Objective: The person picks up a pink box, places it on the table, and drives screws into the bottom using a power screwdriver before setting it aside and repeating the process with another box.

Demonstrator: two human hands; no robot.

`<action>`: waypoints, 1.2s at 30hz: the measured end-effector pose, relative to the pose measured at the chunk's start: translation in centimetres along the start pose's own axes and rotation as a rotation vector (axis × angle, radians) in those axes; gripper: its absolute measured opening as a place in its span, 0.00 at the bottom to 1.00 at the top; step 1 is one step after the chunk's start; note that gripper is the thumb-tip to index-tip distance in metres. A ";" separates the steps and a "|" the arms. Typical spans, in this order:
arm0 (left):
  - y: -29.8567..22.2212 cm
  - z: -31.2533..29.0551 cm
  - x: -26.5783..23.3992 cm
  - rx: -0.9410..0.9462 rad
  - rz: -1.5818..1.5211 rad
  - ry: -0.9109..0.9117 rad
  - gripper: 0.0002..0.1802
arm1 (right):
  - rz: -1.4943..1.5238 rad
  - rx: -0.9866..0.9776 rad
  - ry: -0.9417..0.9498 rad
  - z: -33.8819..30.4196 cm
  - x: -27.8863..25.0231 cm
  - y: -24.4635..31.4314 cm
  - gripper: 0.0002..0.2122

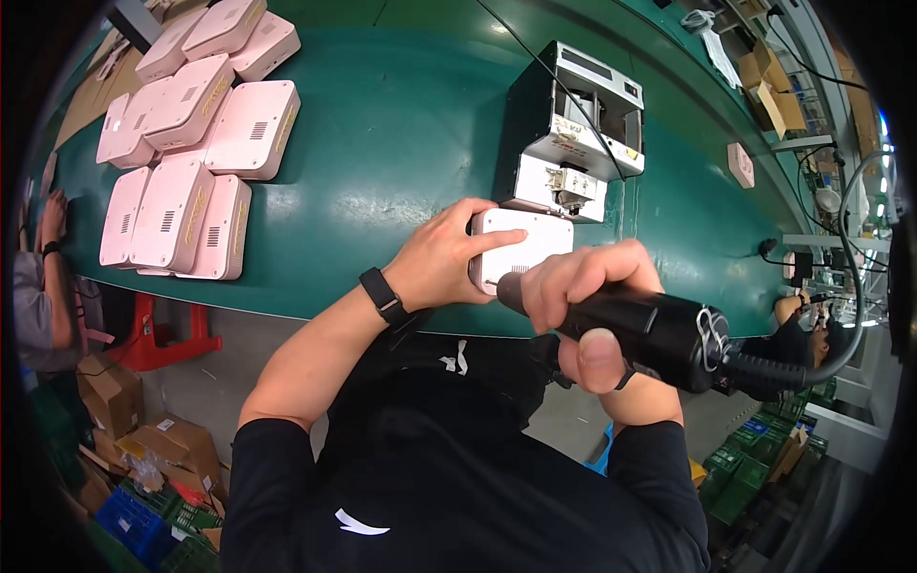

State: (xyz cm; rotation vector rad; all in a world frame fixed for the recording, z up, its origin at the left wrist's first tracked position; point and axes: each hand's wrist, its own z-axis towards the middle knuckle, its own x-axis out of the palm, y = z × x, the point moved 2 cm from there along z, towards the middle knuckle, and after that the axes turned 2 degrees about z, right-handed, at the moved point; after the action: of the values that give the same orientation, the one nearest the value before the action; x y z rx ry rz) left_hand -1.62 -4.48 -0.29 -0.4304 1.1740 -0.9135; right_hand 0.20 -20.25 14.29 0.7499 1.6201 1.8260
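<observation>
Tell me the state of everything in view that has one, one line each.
White rectangular plastic case: lying flat, vents up.
Black cylindrical driver tool: tilted, nose over the case.
Left hand: spread, gripping the case.
Right hand: wrapped around the tool.
Pale pinkish rectangular plastic cases: piled, overlapping.
Black-and-silver boxy machine: upright; power unclear.
Brown cardboard box at right: flaps open.

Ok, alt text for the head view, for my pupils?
A person's left hand grips a pale case on a green table; the right hand holds a black corded tool over one corner. Similar cases are piled left, a machine beyond.
</observation>
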 end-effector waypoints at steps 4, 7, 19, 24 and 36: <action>-0.2 0.1 -0.4 -0.001 0.003 0.011 0.40 | -0.049 -0.057 0.046 -0.3 0.3 0.2 0.21; -0.5 0.3 -0.3 0.015 0.015 0.020 0.40 | -0.110 -0.104 0.040 -0.6 0.0 -1.0 0.19; -3.1 -2.4 -6.6 -0.547 -0.682 0.504 0.40 | 0.383 -0.540 -0.351 -1.7 -8.2 7.5 0.21; -2.7 -3.4 -7.6 -0.649 -0.707 0.472 0.38 | 0.366 -0.473 -0.524 -3.0 -10.5 4.6 0.19; 5.6 0.2 -7.3 -1.164 -1.547 -0.031 0.45 | 0.104 -0.299 -0.792 -8.0 -11.0 -3.7 0.08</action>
State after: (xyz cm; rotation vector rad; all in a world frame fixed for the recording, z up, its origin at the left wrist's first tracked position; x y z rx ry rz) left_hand -0.02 4.53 0.14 -2.5011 1.1220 -1.3426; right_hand 1.93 -33.34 9.45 1.2255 0.7922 1.4923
